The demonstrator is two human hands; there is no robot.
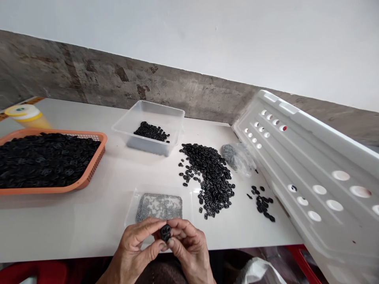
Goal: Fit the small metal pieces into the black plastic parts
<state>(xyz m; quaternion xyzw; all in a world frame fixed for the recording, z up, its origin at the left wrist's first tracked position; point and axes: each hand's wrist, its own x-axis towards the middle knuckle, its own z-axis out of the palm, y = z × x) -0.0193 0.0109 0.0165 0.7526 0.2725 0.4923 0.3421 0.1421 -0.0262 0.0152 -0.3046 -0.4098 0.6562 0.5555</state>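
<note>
My left hand point(142, 240) and my right hand point(189, 246) meet at the table's front edge, fingers pinched together. Between their fingertips is a small black plastic cord lock point(166, 232) with two round holes facing up; both hands grip it. Just behind the hands stands a shallow clear tray point(188, 197) holding many tiny grey metal springs point(160, 205). To its right spreads a heap of small black two-holed pieces point(210, 173). Fingers partly cover the lower end of the cord lock.
An orange basket point(89, 177) full of black pieces stands left, before a yellow-lidded container point(26, 114). Farther back is a clear bin point(145, 148) with black pieces. On the right lie a plastic bag point(242, 159), scattered black parts point(263, 205) and a leaning white perforated panel point(314, 157).
</note>
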